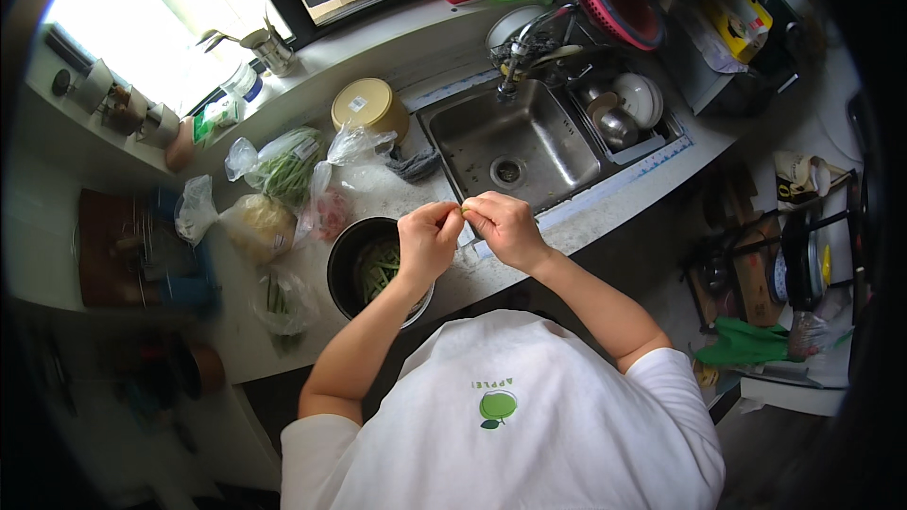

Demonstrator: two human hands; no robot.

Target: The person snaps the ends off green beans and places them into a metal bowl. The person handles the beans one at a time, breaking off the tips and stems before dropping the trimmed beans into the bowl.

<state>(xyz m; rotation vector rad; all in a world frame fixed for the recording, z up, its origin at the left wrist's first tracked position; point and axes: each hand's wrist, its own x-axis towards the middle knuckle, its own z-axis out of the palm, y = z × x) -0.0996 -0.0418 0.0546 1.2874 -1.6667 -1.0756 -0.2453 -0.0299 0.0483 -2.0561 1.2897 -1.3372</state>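
My left hand (430, 237) and my right hand (508, 228) meet fingertip to fingertip over the near left corner of the steel sink (524, 134). Between the fingertips is a small piece of green bean (465, 210); its far end shows slightly past my right hand. Beneath and beside my left forearm stands a dark round pot (340, 276) with cut green bean pieces (382, 269) inside. A clear plastic bag with a few green beans (278, 299) lies left of the pot. Farther back on the counter is a fuller bag of green beans (287, 166).
A yellowish round container (368, 108), a dark cloth (414, 164), a bag with a pale round vegetable (261, 223) and a bag with reddish contents (330, 212) crowd the counter. Right of the sink, a rack holds white bowls (638, 100). The faucet (507, 85) reaches over the basin.
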